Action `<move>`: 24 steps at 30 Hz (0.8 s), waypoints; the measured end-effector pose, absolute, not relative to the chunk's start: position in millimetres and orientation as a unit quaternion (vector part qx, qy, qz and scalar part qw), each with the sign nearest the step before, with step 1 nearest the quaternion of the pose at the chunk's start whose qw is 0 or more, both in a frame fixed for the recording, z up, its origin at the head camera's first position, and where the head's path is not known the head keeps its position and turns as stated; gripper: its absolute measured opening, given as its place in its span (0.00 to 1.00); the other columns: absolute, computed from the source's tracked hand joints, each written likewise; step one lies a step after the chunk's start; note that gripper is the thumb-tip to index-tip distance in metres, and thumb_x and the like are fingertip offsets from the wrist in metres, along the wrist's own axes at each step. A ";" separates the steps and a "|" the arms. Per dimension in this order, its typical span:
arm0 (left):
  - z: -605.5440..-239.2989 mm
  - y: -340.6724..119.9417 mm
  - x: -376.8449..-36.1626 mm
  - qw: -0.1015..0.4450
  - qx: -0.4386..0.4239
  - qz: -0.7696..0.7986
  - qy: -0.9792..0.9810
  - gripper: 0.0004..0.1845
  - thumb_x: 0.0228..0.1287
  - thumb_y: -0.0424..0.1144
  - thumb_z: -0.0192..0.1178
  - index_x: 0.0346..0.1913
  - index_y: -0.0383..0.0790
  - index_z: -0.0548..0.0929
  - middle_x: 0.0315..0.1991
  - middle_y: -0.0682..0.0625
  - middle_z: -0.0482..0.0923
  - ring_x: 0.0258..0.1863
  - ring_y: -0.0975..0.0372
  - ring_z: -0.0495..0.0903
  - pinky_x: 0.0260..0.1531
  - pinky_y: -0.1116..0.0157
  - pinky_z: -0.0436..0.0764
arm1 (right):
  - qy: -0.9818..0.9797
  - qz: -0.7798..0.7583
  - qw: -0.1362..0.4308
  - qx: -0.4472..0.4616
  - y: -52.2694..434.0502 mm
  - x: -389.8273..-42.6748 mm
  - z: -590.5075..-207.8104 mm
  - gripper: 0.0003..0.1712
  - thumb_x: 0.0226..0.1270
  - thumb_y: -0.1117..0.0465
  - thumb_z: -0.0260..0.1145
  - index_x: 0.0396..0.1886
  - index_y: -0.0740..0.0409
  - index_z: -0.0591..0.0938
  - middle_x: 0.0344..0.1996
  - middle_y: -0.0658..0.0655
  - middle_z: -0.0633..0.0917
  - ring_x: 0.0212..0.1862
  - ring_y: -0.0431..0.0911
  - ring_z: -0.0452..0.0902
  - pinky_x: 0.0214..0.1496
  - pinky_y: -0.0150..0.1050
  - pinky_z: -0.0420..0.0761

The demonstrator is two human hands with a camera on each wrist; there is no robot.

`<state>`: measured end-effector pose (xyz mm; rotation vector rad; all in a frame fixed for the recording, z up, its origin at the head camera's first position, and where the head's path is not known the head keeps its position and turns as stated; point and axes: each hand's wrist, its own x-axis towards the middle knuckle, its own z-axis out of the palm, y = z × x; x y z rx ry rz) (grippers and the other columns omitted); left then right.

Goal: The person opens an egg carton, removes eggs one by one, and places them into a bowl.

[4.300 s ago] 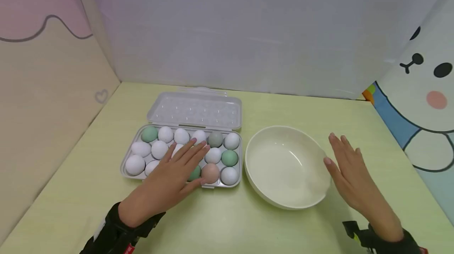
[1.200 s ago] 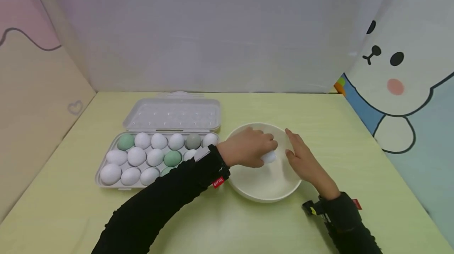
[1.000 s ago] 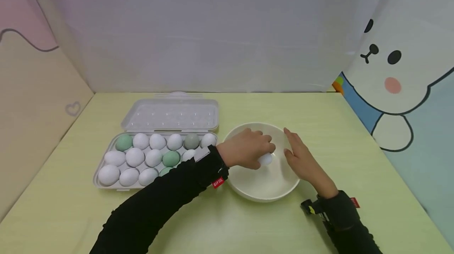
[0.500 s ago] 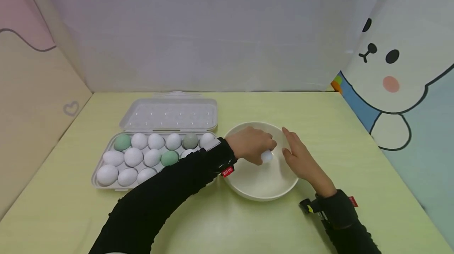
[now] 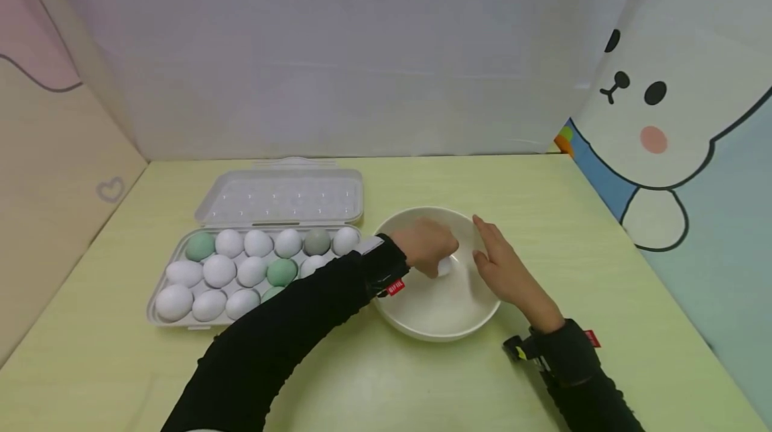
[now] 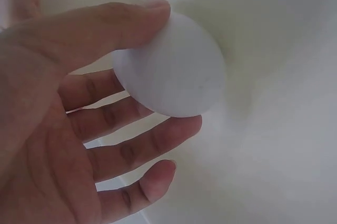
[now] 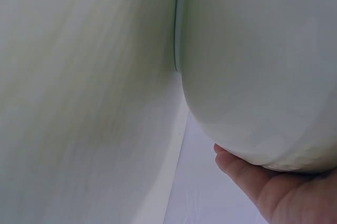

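Left hand (image 5: 425, 244) pinches white egg (image 6: 181, 74); right hand (image 5: 506, 274), fingers extended, touches bowl (image 5: 449, 311). Release only upon firm base contact, presently unclear.

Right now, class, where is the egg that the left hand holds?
In the head view, the white egg is gripped by the left hand over the inside of the cream bowl, left of the right hand.

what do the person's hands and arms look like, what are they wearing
Left hand and right hand are bare. Sleeves are black; each wrist has a black band and red tag. A small black device juts from the right wrist.
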<state>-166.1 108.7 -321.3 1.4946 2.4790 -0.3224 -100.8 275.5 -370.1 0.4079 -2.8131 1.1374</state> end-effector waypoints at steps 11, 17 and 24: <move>-332.4 111.1 -165.0 0.106 0.498 -0.119 0.853 0.14 0.53 0.42 0.68 0.43 0.46 0.80 0.32 0.56 0.76 0.29 0.65 0.72 0.30 0.68 0.73 | -0.918 0.371 0.030 0.133 274.6 -99.8 -369.2 0.32 0.68 0.73 0.47 0.70 0.76 0.51 0.62 0.75 0.62 0.62 0.66 0.61 0.56 0.61 0.64; -315.0 98.3 -162.7 0.107 0.483 -0.096 0.864 0.19 0.57 0.47 0.66 0.50 0.46 0.78 0.41 0.54 0.77 0.37 0.64 0.75 0.41 0.62 0.75 | -0.920 0.369 0.032 0.133 273.4 -100.1 -373.0 0.32 0.68 0.73 0.47 0.70 0.77 0.51 0.62 0.75 0.62 0.62 0.66 0.61 0.57 0.62 0.64; -275.3 49.2 -167.7 0.095 0.448 -0.032 0.888 0.22 0.64 0.46 0.61 0.58 0.44 0.75 0.52 0.51 0.76 0.48 0.57 0.77 0.52 0.47 0.68 | -0.925 0.362 0.015 0.119 275.3 -101.9 -371.2 0.33 0.69 0.72 0.47 0.71 0.74 0.50 0.64 0.74 0.59 0.66 0.66 0.55 0.62 0.63 0.60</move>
